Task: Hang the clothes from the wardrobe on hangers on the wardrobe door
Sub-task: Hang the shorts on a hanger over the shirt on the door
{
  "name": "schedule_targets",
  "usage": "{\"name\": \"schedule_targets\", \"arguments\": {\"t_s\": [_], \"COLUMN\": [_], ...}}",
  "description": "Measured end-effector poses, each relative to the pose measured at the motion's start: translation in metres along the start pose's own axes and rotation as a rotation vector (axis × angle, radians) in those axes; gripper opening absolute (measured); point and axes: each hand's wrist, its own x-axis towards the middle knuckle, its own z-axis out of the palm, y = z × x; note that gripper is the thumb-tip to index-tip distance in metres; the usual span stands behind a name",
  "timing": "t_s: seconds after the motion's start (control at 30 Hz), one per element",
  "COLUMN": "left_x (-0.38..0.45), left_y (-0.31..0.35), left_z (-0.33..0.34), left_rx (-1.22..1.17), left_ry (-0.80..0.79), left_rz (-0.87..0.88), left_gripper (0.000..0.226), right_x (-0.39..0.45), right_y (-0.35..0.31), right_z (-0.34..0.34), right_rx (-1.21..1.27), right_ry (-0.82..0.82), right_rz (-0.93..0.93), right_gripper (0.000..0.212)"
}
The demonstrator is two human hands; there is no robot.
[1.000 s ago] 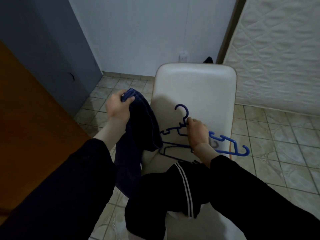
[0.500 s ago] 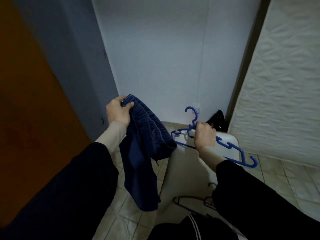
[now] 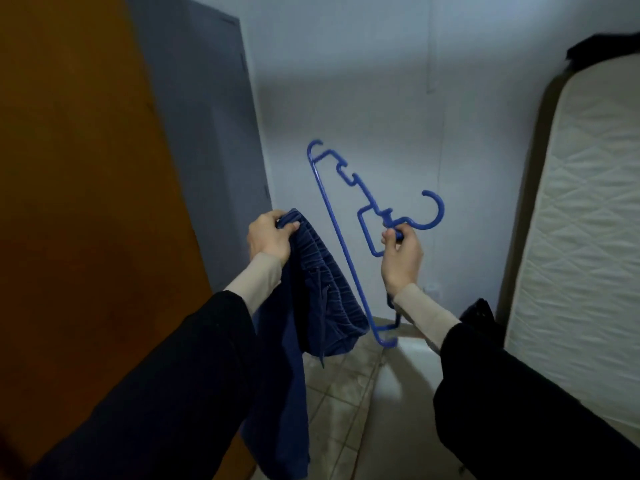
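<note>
My left hand (image 3: 268, 237) grips the waistband of a dark blue garment (image 3: 311, 292), which hangs down in front of my left sleeve. My right hand (image 3: 401, 261) holds a blue plastic hanger (image 3: 341, 233) by the neck just below its hook. The hanger is turned on end, its long bar running from upper left down to lower right between my two hands. The hook points right. The garment and the hanger are close but I cannot tell whether they touch.
An orange-brown wardrobe door (image 3: 79, 168) fills the left side. Behind it stands a grey panel (image 3: 207, 133), then a white wall (image 3: 381, 81). A quilted mattress (image 3: 585, 220) leans upright on the right. A white chair (image 3: 401, 393) and tiled floor (image 3: 339, 393) lie below.
Both hands rose, and my view lifted from the chair to the wall. The hanger left the chair and swung from lying level to standing on end. The garment stayed in my left hand.
</note>
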Motion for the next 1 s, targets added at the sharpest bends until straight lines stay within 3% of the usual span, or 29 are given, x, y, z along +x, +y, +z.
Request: {"name": "schedule_targets", "arguments": {"t_s": [0.2, 0.47, 0.63, 0.8, 1.0], "left_x": [-0.011, -0.028, -0.025, -0.017, -0.001], "left_y": [0.018, 0.024, 0.036, 0.057, 0.080], "left_z": [-0.019, -0.029, -0.033, -0.047, -0.065], "left_rx": [-0.121, -0.307, -0.401, -0.482, -0.553], "left_ry": [-0.042, -0.083, -0.081, -0.054, -0.058], "left_rz": [0.101, 0.130, 0.154, 0.231, 0.310], "left_gripper": [0.013, 0.006, 0.009, 0.007, 0.012], "right_x": [0.019, 0.011, -0.008, -0.021, -0.027], "right_y": [-0.058, -0.079, -0.070, -0.040, -0.015], "right_z": [0.013, 0.014, 0.010, 0.000, -0.013], "right_rx": [0.338, 0.483, 0.564, 0.712, 0.582], "right_ry": [0.039, 0.067, 0.006, -0.139, -0.228], "right_rz": [0.008, -0.047, -0.081, 0.101, 0.087], "right_gripper": [0.013, 0.011, 0.011, 0.016, 0.018]}}
